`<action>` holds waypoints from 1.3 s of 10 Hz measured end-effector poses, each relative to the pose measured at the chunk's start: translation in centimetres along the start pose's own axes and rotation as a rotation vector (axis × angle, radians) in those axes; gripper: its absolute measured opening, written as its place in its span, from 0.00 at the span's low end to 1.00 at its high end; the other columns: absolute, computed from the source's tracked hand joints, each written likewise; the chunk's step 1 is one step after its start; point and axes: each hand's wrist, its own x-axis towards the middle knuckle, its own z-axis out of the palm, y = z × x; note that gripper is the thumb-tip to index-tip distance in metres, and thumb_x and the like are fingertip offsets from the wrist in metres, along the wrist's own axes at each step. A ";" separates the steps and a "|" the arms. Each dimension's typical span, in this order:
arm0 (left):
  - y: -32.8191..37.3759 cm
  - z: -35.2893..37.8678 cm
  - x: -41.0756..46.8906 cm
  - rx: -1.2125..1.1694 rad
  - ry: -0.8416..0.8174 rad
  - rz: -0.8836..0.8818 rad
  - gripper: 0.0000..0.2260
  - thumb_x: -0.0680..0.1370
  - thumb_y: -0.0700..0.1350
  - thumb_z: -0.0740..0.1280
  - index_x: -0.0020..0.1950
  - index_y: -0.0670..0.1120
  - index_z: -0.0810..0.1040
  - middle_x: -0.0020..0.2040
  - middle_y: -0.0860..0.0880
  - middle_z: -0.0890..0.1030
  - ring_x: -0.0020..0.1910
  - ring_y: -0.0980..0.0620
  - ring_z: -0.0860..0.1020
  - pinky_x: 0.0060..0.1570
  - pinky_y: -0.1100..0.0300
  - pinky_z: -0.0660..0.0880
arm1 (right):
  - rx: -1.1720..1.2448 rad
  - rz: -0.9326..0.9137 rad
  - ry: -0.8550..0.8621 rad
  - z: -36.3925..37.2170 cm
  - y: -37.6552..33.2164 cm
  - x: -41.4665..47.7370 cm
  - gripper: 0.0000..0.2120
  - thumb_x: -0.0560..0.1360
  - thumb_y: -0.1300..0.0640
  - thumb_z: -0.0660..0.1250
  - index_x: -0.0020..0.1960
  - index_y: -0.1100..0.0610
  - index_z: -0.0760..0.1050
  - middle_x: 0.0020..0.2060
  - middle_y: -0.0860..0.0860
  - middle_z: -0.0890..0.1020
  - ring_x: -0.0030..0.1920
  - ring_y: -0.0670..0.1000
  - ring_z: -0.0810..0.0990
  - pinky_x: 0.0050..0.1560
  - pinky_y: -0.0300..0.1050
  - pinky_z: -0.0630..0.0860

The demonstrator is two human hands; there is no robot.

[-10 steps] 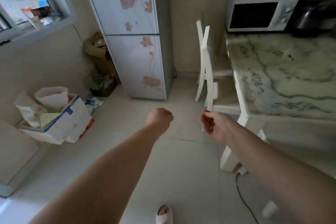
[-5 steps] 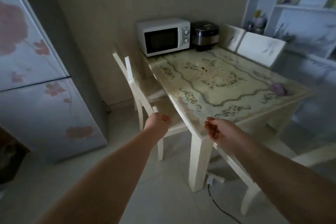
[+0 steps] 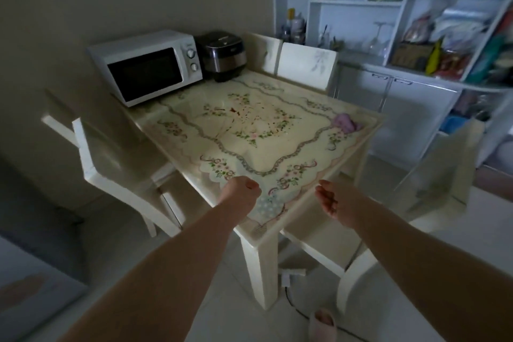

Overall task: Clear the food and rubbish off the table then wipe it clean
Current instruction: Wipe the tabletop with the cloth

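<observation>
A: Where are the hands?
B: Both reach toward the near corner of the table (image 3: 311, 164). The left hand (image 3: 241, 192) is curled into a loose fist over the corner, gripping nothing I can see. The right hand (image 3: 334, 203) hangs just off the right edge, fingers relaxed and apart, palm empty

A: What's on the table?
B: A floral cover with brown stains and crumbs (image 3: 238, 115) near its centre, at 12 o'clock from the hands. A crumpled purple cloth (image 3: 345, 123) lies by the right edge at 1 o'clock. The near half of the top is bare

A: And the far end?
B: A white microwave (image 3: 147, 66) at 11 o'clock, with a dark rice cooker (image 3: 223, 55) just beside it

A: What crowds the sides?
B: A white chair (image 3: 111, 164) is tucked along the left edge at 9 o'clock, two more chairs (image 3: 305, 65) at the far edge, another (image 3: 444, 164) at 3 o'clock. White shelves (image 3: 402, 3) stand behind. A cable (image 3: 294, 305) trails on the floor by the table leg, near a slipper (image 3: 322, 323) at 6 o'clock
</observation>
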 end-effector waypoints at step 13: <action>16.5 17.8 30.7 0.115 -0.148 -0.177 0.07 0.77 0.46 0.68 0.54 0.48 0.80 0.50 0.50 0.81 0.48 0.49 0.80 0.47 0.57 0.79 | -1.376 -0.273 0.240 -7.4 -21.7 37.2 0.17 0.80 0.52 0.58 0.64 0.60 0.72 0.61 0.58 0.75 0.64 0.58 0.71 0.61 0.54 0.72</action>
